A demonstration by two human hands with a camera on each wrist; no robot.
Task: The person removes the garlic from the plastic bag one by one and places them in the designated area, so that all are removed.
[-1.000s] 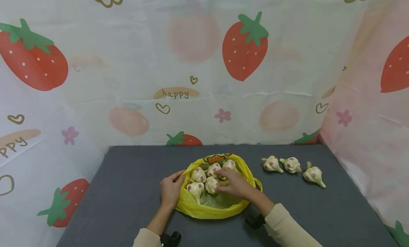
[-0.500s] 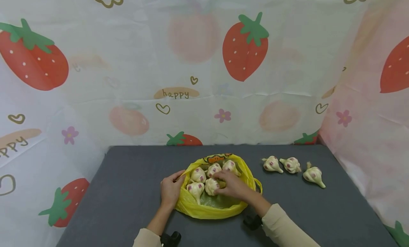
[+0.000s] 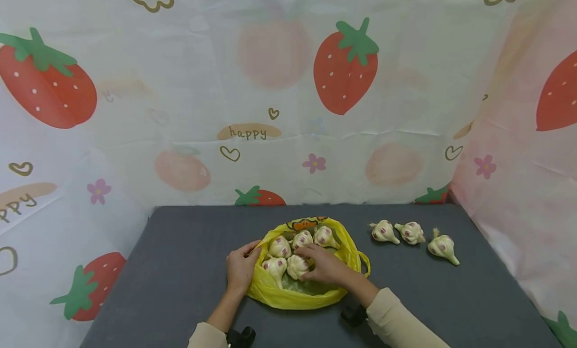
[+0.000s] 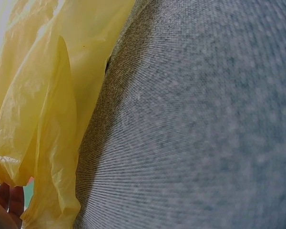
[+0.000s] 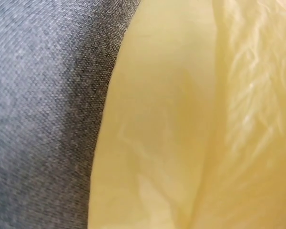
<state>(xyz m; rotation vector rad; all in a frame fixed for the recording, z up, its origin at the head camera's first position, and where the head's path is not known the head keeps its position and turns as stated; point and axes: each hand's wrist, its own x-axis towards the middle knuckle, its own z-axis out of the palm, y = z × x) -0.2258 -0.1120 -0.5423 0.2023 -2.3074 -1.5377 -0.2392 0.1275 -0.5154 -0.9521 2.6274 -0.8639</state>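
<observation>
While the left hand [image 3: 240,270] pinches the left rim of the yellow bag [image 3: 301,302] between thumb and fingers, the right hand [image 3: 328,265] reaches in over the bag's right side, its thumb and fingers curved about one garlic bulb [image 3: 295,268]. That hand is partly closed; how firmly it grips cannot be judged, since it hides the bulb's right side, and the two wrist views show chiefly bag wall and desk [image 3: 189,258]. The bulb in question sits in the middle of the bag. Four other bulbs [image 3: 280,247] were counted inside: three along the bag's far side and one at its left, next to the handled bulb. Three loose bulbs [image 3: 411,233] lie on the desk to the right of the bag, well apart from it. In this inspector's judgement, the step in hand is settling the bulb among its neighbours, with the bagging more than half done and the loose bulbs outstanding. The next move appears to call for the right hand to release and lift clear of the bag's right rim without snagging the handle loop [image 3: 366,263] there, the left hand meanwhile keeping the mouth spread.
</observation>
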